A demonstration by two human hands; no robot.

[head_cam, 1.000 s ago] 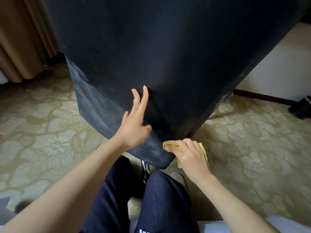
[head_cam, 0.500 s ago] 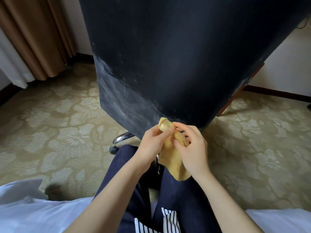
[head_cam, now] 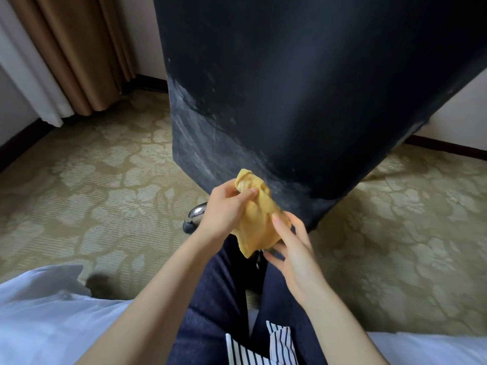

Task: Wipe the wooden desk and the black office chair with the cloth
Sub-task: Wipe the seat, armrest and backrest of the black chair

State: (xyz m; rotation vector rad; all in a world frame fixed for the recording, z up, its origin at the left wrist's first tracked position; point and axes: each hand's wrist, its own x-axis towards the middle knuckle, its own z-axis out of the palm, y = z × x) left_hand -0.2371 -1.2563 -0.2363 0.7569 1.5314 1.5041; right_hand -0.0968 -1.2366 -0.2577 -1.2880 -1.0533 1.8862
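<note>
My left fingers pinch the upper end of the yellow cloth, thumb and fingertips pressed together on a bunched fold. My left hand holds that end up just in front of the lower edge of the black chair. My right hand is lower and to the right, its fingers loosely spread and cupped under the hanging part of the cloth, the thumb lying against the fabric; I cannot tell how firmly it holds. The cloth hangs crumpled between both hands, above my dark trousers, close to the chair's back but not clearly touching it. The chair's back fills the upper middle of the view, tilted, with pale dusty streaks along its lower left edge. A shiny chair leg with a caster shows below it, left of my left wrist. Patterned carpet covers the floor, brown curtains hang at the upper left, and white bedding lies along the bottom.
</note>
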